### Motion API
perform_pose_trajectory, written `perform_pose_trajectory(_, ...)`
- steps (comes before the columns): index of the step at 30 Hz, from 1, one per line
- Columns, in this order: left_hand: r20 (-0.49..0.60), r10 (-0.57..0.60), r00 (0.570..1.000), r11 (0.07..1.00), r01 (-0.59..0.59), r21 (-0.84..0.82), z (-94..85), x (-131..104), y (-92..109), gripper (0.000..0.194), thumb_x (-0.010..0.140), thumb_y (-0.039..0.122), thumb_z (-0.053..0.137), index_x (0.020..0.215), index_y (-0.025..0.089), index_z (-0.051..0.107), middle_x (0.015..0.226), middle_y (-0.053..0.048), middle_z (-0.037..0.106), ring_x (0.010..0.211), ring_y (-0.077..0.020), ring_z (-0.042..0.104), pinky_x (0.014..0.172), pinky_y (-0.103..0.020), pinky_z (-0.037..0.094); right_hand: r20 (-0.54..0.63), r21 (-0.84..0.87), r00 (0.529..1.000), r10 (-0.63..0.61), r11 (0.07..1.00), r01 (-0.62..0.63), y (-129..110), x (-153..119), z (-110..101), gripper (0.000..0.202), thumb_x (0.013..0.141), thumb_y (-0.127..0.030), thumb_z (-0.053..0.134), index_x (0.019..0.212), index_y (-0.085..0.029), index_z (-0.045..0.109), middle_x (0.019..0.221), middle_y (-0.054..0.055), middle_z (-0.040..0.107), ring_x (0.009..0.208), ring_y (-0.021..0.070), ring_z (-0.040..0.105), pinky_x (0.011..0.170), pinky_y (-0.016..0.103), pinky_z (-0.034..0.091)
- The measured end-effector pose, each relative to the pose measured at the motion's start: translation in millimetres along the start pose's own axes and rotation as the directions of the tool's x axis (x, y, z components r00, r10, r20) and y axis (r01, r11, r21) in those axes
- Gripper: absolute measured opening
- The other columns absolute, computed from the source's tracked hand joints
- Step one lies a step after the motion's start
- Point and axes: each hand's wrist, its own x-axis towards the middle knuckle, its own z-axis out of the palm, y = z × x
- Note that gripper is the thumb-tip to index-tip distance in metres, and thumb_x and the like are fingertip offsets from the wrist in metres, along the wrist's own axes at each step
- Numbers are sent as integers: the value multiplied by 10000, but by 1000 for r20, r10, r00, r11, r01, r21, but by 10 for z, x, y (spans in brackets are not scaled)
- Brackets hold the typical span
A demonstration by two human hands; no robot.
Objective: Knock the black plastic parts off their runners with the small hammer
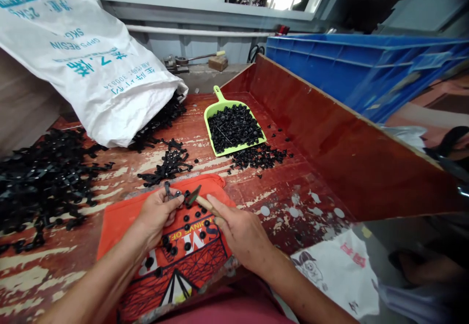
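Observation:
My left hand (160, 211) pinches a black plastic moulded piece (169, 190) above an orange printed cloth (120, 216). In my right hand (244, 233) is a small knife (205, 203) with a pale handle, its dark blade close to the moulded piece by my left fingertips. Whether the blade touches the piece I cannot tell. Several small round black parts (187, 246) lie scattered on the cloth below both hands. Just beyond the cloth is a small heap of black moulded pieces (168, 162).
A lime-green dustpan (219, 95) holds a pile of small black parts, with more spilled before it. A white resin sack (110, 79) and a large black heap (44, 177) are at left. A red-brown board (311, 128) edges the table; beyond stands a blue crate (330, 65).

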Motion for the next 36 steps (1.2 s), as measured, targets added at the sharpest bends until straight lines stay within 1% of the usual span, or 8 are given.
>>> perform_pose_trajectory(6,-56,19,998,1000,-19,8,19,-9,-11,447,554,361,835,775,218,474,450,124,469,283,-22,261,292,-139,187,-80,38,996,-41,998,44,-21,-26,-97,560,1030,-192,408,1528,-434,318,1433,-50,582,1071,173,692,935,321,550)
perform_pose_trajectory(9,-56,31,998,1000,-31,0,15,-7,-25,450,552,354,838,785,221,476,468,108,507,279,-26,273,291,-141,186,-131,1,990,-50,999,51,-35,-67,-59,528,1040,-231,383,1549,-355,317,1358,8,647,1010,188,706,917,331,553)
perform_pose_trajectory(15,-48,60,997,998,-61,-14,0,-1,-78,432,579,383,835,786,217,493,442,121,467,271,-31,276,297,-144,175,-7,-169,1000,-9,986,8,-61,-98,18,540,1006,-224,443,1529,-347,379,1113,51,752,840,209,730,799,331,585)
perform_pose_trajectory(20,-52,38,998,999,-40,-33,3,-6,-66,470,535,373,853,790,222,487,433,130,470,267,-33,276,295,-148,182,-106,-119,994,-34,993,21,-93,-87,-5,521,1036,-257,352,1556,-273,339,1127,82,739,855,209,716,835,331,572)
perform_pose_trajectory(24,-55,31,998,999,-31,-4,6,-16,-51,462,530,386,848,780,219,498,377,136,428,265,-41,275,299,-147,177,11,-209,1000,-8,978,10,-131,-46,-2,554,984,-223,452,1525,-330,394,933,49,757,741,226,715,689,321,573)
perform_pose_trajectory(28,-55,32,998,999,-33,-3,-1,-9,-68,455,526,384,841,770,214,497,390,122,469,269,-40,295,294,-143,201,-49,-191,998,-27,981,18,-184,-26,-45,555,1015,-245,404,1561,-298,319,980,67,752,793,212,713,754,307,562)
perform_pose_trajectory(33,-42,33,999,999,-32,12,-14,5,-60,435,558,391,848,777,198,524,351,119,438,272,-51,326,290,-138,239,95,-313,995,15,950,16,-196,6,-5,573,954,-189,493,1507,-321,425,823,31,751,660,208,708,616,281,542)
perform_pose_trajectory(36,2,-16,1000,998,16,-53,-50,-9,2,361,625,310,841,805,174,559,443,61,560,318,-62,424,319,-143,332,9,-190,1000,11,982,-9,-160,34,-82,534,1004,-246,436,1533,-291,379,975,55,772,781,222,730,706,310,571)
